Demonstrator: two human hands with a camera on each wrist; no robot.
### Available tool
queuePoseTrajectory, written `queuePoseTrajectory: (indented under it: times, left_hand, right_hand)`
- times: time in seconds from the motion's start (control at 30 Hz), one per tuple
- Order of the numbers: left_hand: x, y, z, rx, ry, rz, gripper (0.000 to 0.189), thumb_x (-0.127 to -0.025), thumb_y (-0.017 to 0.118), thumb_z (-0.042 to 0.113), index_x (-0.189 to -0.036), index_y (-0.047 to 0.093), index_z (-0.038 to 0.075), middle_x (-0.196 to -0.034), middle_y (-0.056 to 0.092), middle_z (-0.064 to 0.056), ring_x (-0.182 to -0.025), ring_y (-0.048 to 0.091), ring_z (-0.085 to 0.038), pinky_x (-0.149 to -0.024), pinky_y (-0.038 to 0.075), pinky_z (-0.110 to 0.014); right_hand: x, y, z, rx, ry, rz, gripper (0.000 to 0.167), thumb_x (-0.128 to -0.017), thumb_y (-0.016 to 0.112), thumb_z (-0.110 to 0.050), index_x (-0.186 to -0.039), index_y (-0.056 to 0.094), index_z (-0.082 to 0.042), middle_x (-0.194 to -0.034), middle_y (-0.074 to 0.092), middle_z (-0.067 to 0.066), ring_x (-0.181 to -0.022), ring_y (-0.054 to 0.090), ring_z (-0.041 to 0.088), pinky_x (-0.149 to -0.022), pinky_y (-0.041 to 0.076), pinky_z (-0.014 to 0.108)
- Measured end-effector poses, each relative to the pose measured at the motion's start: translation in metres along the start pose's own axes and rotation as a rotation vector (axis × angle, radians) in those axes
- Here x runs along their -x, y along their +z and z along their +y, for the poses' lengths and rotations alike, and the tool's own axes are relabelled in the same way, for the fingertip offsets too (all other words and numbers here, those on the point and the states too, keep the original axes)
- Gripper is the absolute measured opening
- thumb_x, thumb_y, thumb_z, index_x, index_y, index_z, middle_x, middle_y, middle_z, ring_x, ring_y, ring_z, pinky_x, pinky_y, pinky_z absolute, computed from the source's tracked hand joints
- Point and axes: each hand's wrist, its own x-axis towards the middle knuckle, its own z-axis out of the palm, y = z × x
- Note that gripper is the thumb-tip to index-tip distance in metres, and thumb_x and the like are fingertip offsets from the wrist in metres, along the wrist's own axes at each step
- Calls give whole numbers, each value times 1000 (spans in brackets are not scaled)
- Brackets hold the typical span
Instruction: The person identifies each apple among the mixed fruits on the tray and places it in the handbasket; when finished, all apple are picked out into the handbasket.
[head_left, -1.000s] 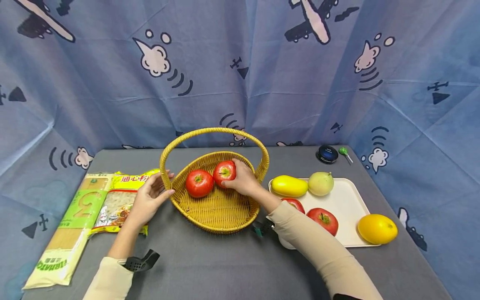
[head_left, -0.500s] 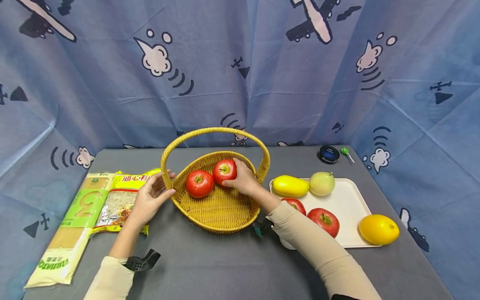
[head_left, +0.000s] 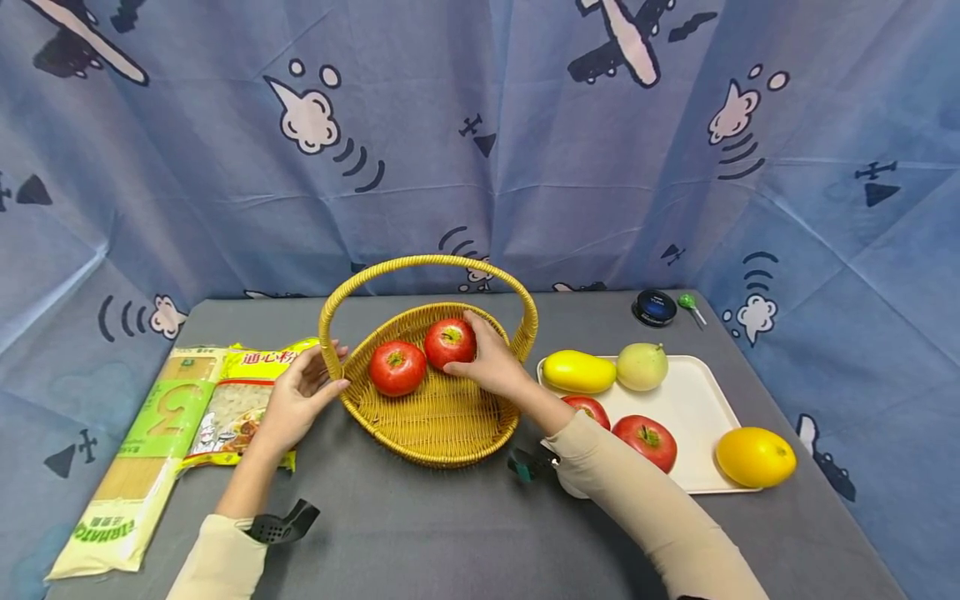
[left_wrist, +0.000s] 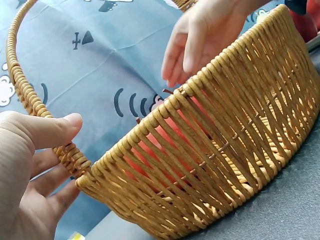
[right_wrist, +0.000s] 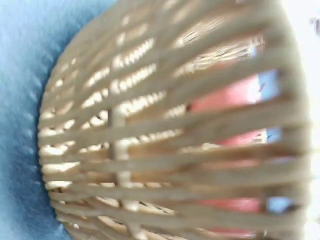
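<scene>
A yellow wicker basket (head_left: 431,429) with a tall arched handle (head_left: 427,260) stands mid-table. Two red apples lie inside: a left apple (head_left: 397,367) and a right apple (head_left: 446,345). My left hand (head_left: 296,402) holds the handle's left base; in the left wrist view its thumb is on the near side and its other fingers behind. Beside the right apple, my right hand (head_left: 491,360) has its thumb and fingers spread. The left wrist view has this right hand (left_wrist: 202,37) above the rim with extended fingers. In the right wrist view the basket wall (right_wrist: 150,130) is blurred.
On the right, a white tray (head_left: 701,400) bears a yellow mango (head_left: 579,372), a pale green pear (head_left: 642,367), two red apples and a yellow fruit (head_left: 755,457). Noodle packages (head_left: 161,425) lie left. A dark round tin (head_left: 655,307) and a green lollipop (head_left: 687,302) sit behind.
My right hand has let go of the right apple and drawn slightly away from it. The apple stays in the basket. My left hand keeps its hold on the handle.
</scene>
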Motion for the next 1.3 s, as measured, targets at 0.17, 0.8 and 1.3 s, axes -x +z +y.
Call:
queuePoseTrajectory:
  times: [0.17,0.8,1.3]
  left_hand:
    - [0,0,1,-13,-10,3,52,-89,63,1,-137,43,0,-133,53,-19,-120,52,-3,-99,42,-11]
    - [0,0,1,-1,-6,-2,53,-89,63,-1,-137,42,-1,-130,56,-6,-122,52,-4,-100,42,-12]
    - [-1,-1,2,-18,-17,-2,52,-89,63,1,-137,43,0,-132,55,-10,-122,52,-5,-100,42,-11]
  right_hand:
    - [24,-13,-6,3,-67,-23,88,-77,79,-24,-148,29,-7,-149,35,14,-135,38,31,-112,34,49]
    - [126,-86,31,-261,-260,6,74,-80,75,-4,-144,37,-10,-146,40,15,-135,39,10,-110,32,16]
    - [181,-136,104,-136,-148,121,75,-78,72,6,-143,37,-2,-143,43,14,-128,37,-10,-101,32,2]
